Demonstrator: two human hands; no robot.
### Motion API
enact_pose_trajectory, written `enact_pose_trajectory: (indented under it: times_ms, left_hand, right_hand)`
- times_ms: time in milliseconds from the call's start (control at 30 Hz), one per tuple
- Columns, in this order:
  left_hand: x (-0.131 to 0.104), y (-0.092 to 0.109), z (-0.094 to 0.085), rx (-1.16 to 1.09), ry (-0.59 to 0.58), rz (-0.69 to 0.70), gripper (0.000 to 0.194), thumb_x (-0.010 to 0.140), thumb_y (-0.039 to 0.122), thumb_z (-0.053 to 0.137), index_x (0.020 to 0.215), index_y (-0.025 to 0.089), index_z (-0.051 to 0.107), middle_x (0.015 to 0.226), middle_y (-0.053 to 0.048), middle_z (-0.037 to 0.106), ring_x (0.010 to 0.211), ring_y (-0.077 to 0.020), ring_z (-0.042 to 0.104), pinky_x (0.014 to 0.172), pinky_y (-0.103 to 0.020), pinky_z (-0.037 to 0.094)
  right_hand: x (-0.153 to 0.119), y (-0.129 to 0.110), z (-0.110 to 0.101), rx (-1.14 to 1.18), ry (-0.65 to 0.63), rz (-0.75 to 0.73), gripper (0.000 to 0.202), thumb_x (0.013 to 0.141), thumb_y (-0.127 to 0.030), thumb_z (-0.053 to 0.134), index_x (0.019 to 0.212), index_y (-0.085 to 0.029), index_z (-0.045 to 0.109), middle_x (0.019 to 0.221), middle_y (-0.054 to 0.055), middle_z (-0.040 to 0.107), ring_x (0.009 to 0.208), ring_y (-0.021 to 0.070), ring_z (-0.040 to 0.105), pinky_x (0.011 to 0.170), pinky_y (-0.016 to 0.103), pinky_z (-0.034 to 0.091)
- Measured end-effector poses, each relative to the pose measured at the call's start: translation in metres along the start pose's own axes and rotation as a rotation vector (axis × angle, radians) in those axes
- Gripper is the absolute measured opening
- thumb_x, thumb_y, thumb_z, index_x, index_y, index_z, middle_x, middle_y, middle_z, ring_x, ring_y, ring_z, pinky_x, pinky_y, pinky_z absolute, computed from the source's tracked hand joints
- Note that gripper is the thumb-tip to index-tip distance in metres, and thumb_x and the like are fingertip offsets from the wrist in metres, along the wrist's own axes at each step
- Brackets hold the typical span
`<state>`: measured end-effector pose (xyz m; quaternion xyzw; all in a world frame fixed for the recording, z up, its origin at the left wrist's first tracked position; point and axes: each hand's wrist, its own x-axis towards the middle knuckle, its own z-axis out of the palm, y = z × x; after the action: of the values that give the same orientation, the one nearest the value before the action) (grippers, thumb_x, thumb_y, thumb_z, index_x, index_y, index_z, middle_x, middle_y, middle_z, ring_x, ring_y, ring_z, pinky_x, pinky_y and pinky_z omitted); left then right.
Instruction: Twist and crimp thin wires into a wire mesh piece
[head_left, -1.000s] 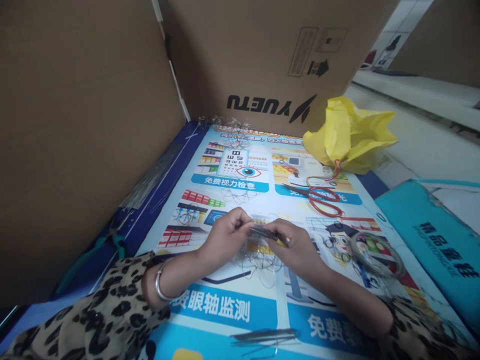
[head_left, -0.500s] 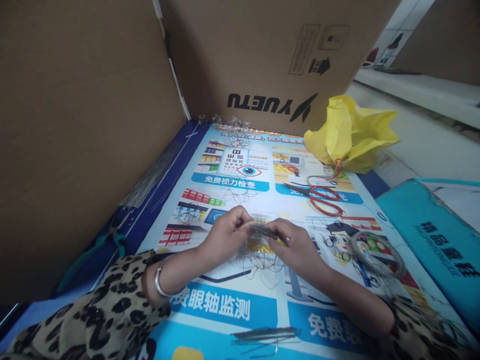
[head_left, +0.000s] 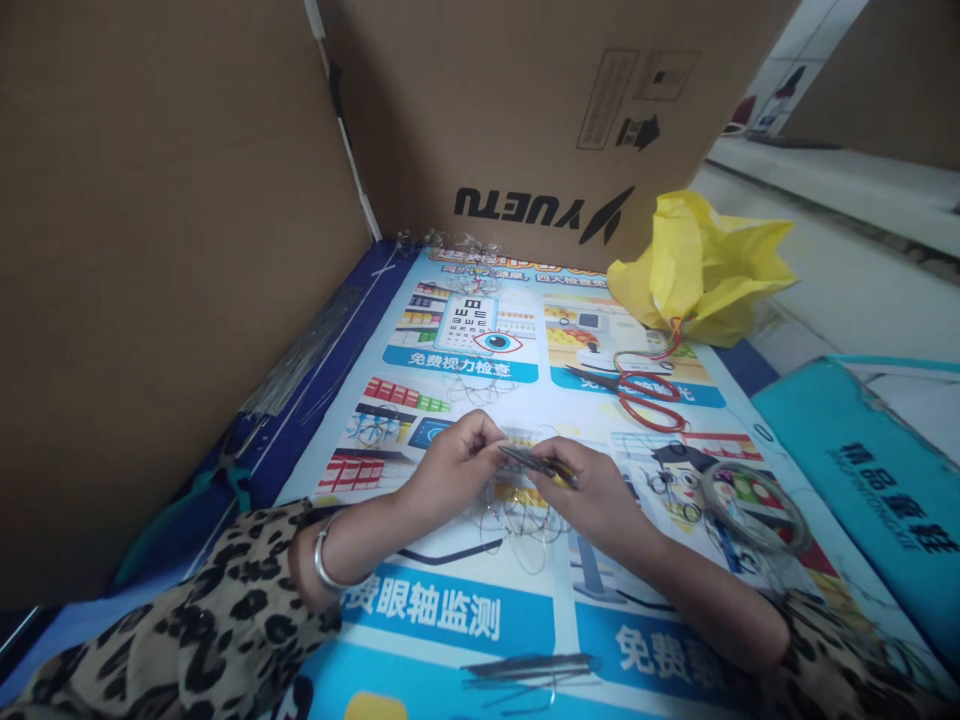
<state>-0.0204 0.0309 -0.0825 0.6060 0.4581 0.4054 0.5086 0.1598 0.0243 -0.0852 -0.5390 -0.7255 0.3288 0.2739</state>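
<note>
My left hand (head_left: 465,455) pinches the thin looped wire piece (head_left: 525,520), whose fine loops hang below both hands in a flower-like shape. Around a slim pointed metal tool (head_left: 536,462) the fingers of my right hand (head_left: 589,490) are closed. Its tip reaches my left fingertips; whether it is tweezers or small pliers I cannot tell. Beyond my hands a similar wire shape (head_left: 480,385) lies on the printed sheet. Nearer me rests a small bundle of dark straight wires (head_left: 529,667).
Red-handled scissors (head_left: 649,395) lie before a crumpled yellow paper (head_left: 697,265). A wire coil (head_left: 757,508) and a teal box (head_left: 862,480) are at right. Teal-handled pliers (head_left: 187,510) and straight wires (head_left: 300,350) are at left. Cardboard walls (head_left: 525,100) rise behind and left.
The metal tool has turned slightly in my right hand, showing more of its yellowish part. The hanging wire loops have shifted a little; both hands stay nearly in place.
</note>
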Motion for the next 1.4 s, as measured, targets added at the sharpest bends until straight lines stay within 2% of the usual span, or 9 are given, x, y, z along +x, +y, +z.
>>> enact_pose_trajectory:
  times_ms: [267, 500, 767, 1167, 1400]
  left_hand:
    - [-0.001, 0.002, 0.003, 0.011, -0.012, 0.004, 0.007, 0.075, 0.015, 0.050, 0.069, 0.016, 0.047, 0.066, 0.003, 0.050, 0.062, -0.0092, 0.046, 0.058, -0.022, 0.036]
    - [0.000, 0.002, 0.002, 0.009, 0.004, 0.011, 0.012, 0.078, 0.022, 0.052, 0.069, 0.016, 0.046, 0.064, 0.003, 0.048, 0.060, -0.0090, 0.044, 0.056, -0.022, 0.035]
    - [0.000, 0.004, 0.004, -0.103, 0.047, -0.044, 0.014, 0.079, 0.023, 0.054, 0.070, 0.016, 0.045, 0.064, 0.003, 0.047, 0.060, -0.0085, 0.043, 0.056, -0.021, 0.035]
    - [-0.001, 0.007, 0.001, -0.114, 0.068, 0.006, 0.014, 0.080, 0.024, 0.055, 0.071, 0.016, 0.048, 0.065, 0.003, 0.051, 0.060, -0.0087, 0.046, 0.057, -0.022, 0.037]
    - [-0.002, 0.011, 0.000, -0.155, 0.051, 0.035, 0.011, 0.083, 0.023, 0.051, 0.075, 0.016, 0.046, 0.073, -0.001, 0.062, 0.072, -0.0119, 0.059, 0.069, -0.025, 0.044]
  right_hand:
    - [0.001, -0.002, 0.001, -0.021, -0.009, -0.065, 0.013, 0.071, -0.020, 0.052, 0.081, -0.020, 0.060, 0.071, -0.001, 0.061, 0.064, 0.0134, 0.055, 0.059, 0.024, 0.041]
    - [0.002, -0.002, 0.001, -0.017, -0.009, -0.126, 0.019, 0.071, -0.015, 0.050, 0.084, -0.022, 0.061, 0.074, -0.001, 0.060, 0.068, 0.0135, 0.055, 0.061, 0.025, 0.042]
    - [0.001, 0.000, 0.001, -0.015, 0.013, -0.107, 0.017, 0.069, -0.014, 0.051, 0.081, -0.022, 0.061, 0.072, -0.002, 0.060, 0.064, 0.0128, 0.054, 0.059, 0.024, 0.041]
    - [0.000, -0.005, -0.004, -0.037, -0.001, -0.058, 0.015, 0.073, -0.022, 0.052, 0.084, -0.021, 0.061, 0.073, 0.000, 0.061, 0.064, 0.0133, 0.054, 0.059, 0.025, 0.042]
    - [0.001, 0.000, -0.023, -0.085, 0.023, -0.133, 0.014, 0.077, -0.030, 0.053, 0.083, -0.020, 0.060, 0.075, 0.001, 0.060, 0.064, 0.0126, 0.053, 0.059, 0.024, 0.042]
